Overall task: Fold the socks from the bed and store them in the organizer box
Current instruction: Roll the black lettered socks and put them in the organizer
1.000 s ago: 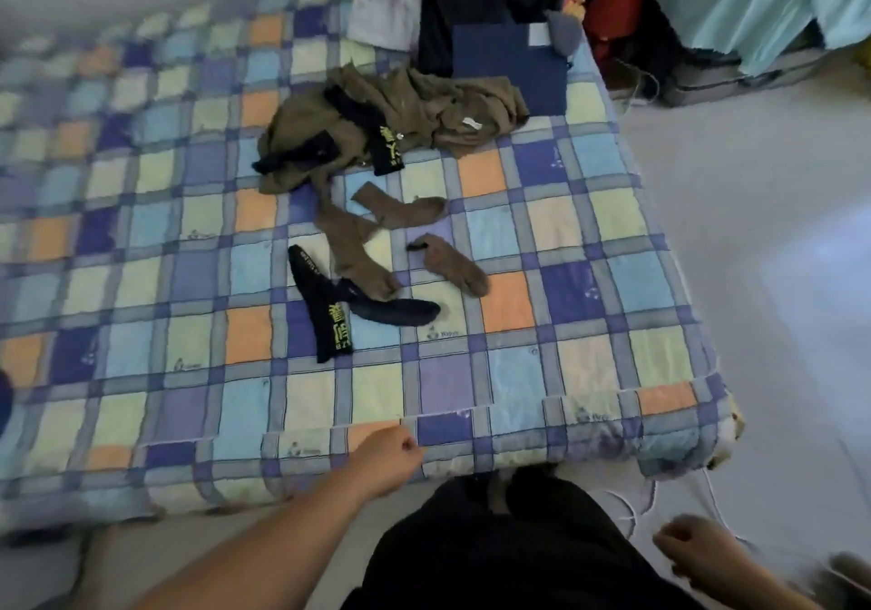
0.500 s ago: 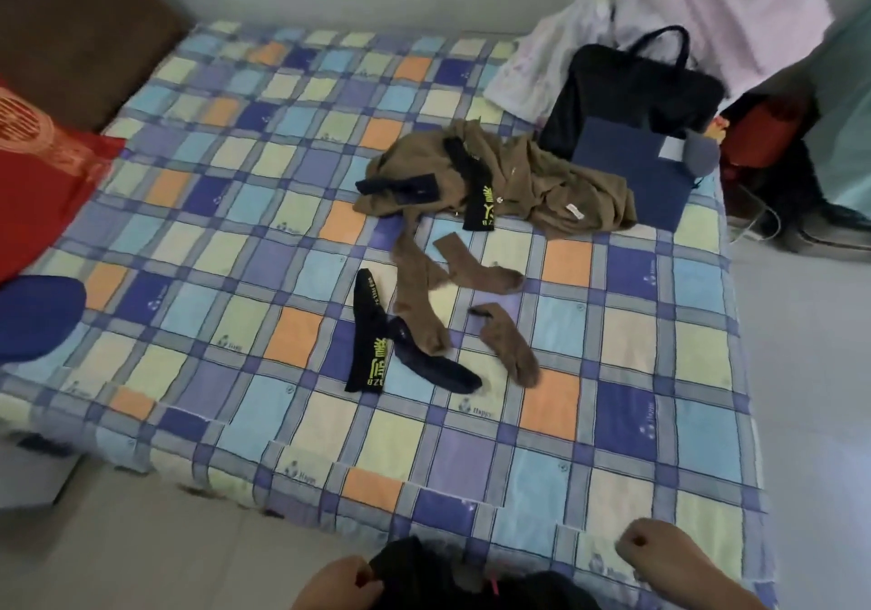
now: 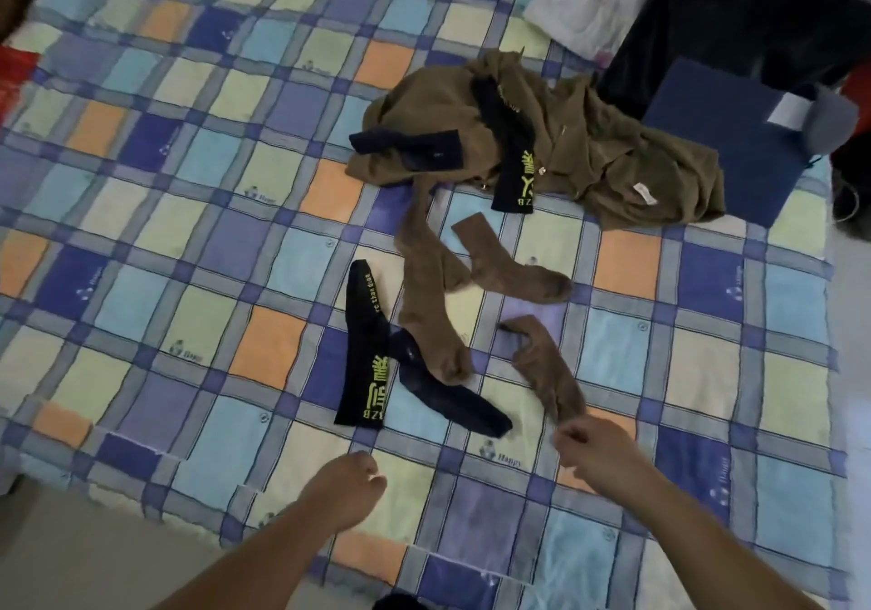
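- Checked cotton in blue, orange and pale yellow is covering the bed [image 3: 141,213], and it is serving as the flat work surface; the socks are lying loose and unfolded on it, so by my judgement no folding has begun.
- Furthest left of the socks, a black sock with yellow lettering [image 3: 365,350] is lying straight; a sheer navy sock [image 3: 447,397] is crossing its lower part; a long brown stocking [image 3: 426,298] is running down from the heap and overlapping the navy one.
- The left hand [image 3: 346,491] is hovering low over the quilt, fingers loosely curled and holding nothing, probably waiting to help with the fold.
- Two short brown socks are lying apart: one [image 3: 513,270] higher, one [image 3: 546,373] nearer; the right hand [image 3: 596,451] is reaching to the toe of the nearer one, fingers bent, at the fabric; whether it is already pinching it I cannot tell.
- Up on the brown shirt [image 3: 603,161], a second lettered black sock [image 3: 511,156] and a second navy sock [image 3: 414,149] are lying, likely dropped with the laundry.
- Count: two lettered black, two navy, two short brown, one long stocking.
- At the right, a flat dark blue box [image 3: 721,138] is lying by a black bag [image 3: 735,20]; it may be the organizer, still folded.
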{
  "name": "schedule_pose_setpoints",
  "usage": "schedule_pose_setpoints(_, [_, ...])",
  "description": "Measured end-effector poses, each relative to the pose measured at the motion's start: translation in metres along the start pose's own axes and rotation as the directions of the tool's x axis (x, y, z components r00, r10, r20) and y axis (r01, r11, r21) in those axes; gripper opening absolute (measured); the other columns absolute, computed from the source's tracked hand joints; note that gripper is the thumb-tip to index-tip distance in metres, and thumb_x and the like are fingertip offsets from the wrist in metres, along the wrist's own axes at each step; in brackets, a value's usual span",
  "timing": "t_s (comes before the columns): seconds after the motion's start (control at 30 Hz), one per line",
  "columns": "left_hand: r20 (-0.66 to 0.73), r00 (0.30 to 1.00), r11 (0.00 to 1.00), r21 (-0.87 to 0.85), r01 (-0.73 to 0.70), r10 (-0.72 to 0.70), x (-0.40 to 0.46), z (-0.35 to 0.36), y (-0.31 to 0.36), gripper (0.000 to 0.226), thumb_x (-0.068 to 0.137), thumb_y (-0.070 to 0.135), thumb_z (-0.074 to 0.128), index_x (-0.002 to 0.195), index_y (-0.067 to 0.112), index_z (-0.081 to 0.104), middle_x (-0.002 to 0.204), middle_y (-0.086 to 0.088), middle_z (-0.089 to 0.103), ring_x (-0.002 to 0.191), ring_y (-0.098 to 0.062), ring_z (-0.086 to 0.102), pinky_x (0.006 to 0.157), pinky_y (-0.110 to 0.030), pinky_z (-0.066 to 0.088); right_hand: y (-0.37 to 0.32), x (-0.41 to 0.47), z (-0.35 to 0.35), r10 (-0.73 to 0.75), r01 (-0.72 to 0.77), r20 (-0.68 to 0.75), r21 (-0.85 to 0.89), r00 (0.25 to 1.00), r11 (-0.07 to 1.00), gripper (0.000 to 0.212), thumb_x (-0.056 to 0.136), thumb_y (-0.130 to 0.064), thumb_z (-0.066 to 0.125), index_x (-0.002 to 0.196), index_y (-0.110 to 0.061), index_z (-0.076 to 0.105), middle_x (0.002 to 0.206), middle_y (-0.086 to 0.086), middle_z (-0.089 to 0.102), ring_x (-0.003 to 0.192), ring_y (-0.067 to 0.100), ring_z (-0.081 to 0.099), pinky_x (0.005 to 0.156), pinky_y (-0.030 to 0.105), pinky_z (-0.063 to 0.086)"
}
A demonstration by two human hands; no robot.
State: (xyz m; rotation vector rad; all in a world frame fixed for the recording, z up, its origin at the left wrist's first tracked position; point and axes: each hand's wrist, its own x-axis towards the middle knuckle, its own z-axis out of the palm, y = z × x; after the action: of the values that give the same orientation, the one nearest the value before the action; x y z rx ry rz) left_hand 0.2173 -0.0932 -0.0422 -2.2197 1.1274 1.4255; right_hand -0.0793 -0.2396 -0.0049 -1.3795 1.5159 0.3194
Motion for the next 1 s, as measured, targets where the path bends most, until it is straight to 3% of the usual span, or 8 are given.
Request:
schedule_pose_setpoints(0.1, [-0.175,0.979,0.993,0.069,-0.095,0.106,0.066,-0.028,0.031,0.034,0.091,0.036,0.048,0.121,0.022,0.058,0.119,-0.001,0.06,0.1,-0.019,0.061,0.082,-0.029,0.051,-0.034,0.072,-0.024,-0.076,0.076,-0.11,-0.001,0.991,0.997,0.015,0.088,-0.033,0.061,0.077,-0.031,0.07,0.078,-0.007,0.071,0.073,0.015,0.067,0.064,0.029,0.053])
schedule_pose_setpoints(0.23, [-0.423,0.819,0.916,0.283,-0.286,0.387,0.14,-0.064,0.092,0.04,0.089,0.035,0.048,0.126,0.018,0.053,0.128,-0.001,0.05,0.116,-0.024,0.05,0.091,-0.039,0.051,-0.073,0.162,-0.06,-0.131,0.136,-0.25,0.005,0.959,0.991,0.015,0.087,-0.029,0.06,0.081,-0.024,0.072,0.086,-0.003,0.072,0.082,0.02,0.067,0.073,0.033,0.053])
schedule_pose_setpoints(0.33, [-0.46,0.698,0.818,0.468,-0.335,0.549,0.18,-0.074,0.137,0.053,0.088,0.038,0.047,0.137,0.018,0.042,0.144,-0.003,0.039,0.134,-0.026,0.034,0.107,-0.04,0.039,-0.095,0.221,-0.085,-0.187,0.19,-0.347,-0.026,0.919,0.981,0.02,0.087,-0.03,0.061,0.09,-0.015,0.073,0.094,0.003,0.074,0.088,0.022,0.067,0.076,0.034,0.052])
schedule_pose_setpoints(0.47, [-0.382,0.613,0.699,0.571,-0.432,0.691,0.225,-0.055,0.178,0.072,0.089,0.054,0.037,0.15,0.018,0.024,0.16,-0.007,0.016,0.147,-0.033,0.015,0.119,-0.05,0.018,-0.12,0.292,-0.115,-0.165,0.209,-0.426,0.058,0.889,0.976,0.044,0.086,-0.042,0.067,0.121,-0.017,0.062,0.095,-0.007,0.063,0.102,0.022,0.062,0.086,0.031,0.047])
schedule_pose_setpoints(0.57, [-0.326,0.627,0.673,0.582,-0.457,0.708,0.253,-0.032,0.184,0.073,0.092,0.064,0.029,0.152,0.024,0.021,0.162,-0.004,0.013,0.149,-0.032,0.012,0.119,-0.052,0.011,-0.139,0.33,-0.128,-0.149,0.271,-0.497,0.182,0.855,0.945,0.058,0.082,-0.049,0.07,0.126,-0.015,0.056,0.105,-0.004,0.06,0.104,0.021,0.059,0.091,0.037,0.05])
schedule_pose_setpoints(0.7, [-0.308,0.664,0.689,0.576,-0.44,0.681,0.276,-0.013,0.175,0.074,0.093,0.067,0.025,0.153,0.024,0.02,0.162,-0.004,0.014,0.149,-0.031,0.008,0.119,-0.052,0.008,-0.157,0.362,-0.133,-0.113,0.326,-0.548,0.309,0.829,0.893,0.043,0.078,-0.051,0.072,0.1,-0.018,0.057,0.087,-0.008,0.058,0.086,0.016,0.058,0.074,0.031,0.045])
schedule_pose_setpoints(0.9, [-0.335,0.631,0.684,0.57,-0.455,0.699,0.287,-0.008,0.175,0.076,0.09,0.067,0.033,0.152,0.024,0.024,0.161,-0.004,0.018,0.148,-0.032,0.012,0.119,-0.053,0.009,-0.173,0.392,-0.126,0.008,0.244,-0.435,0.519,0.9,0.819,0.032,0.08,-0.039,0.074,0.077,-0.018,0.051,0.077,-0.001,0.055,0.069,0.017,0.053,0.069,0.034,0.046])
schedule_pose_setpoints(1.0, [-0.348,0.622,0.684,0.575,-0.45,0.701,0.287,-0.007,0.176,0.076,0.089,0.066,0.035,0.151,0.024,0.026,0.161,-0.005,0.019,0.148,-0.033,0.014,0.118,-0.054,0.011,-0.179,0.397,-0.119,0.115,0.138,-0.313,0.68,0.943,0.72,0.033,0.078,-0.03,0.08,0.098,-0.014,0.059,0.091,0.0,0.06,0.078,0.014,0.057,0.07,0.032,0.048])
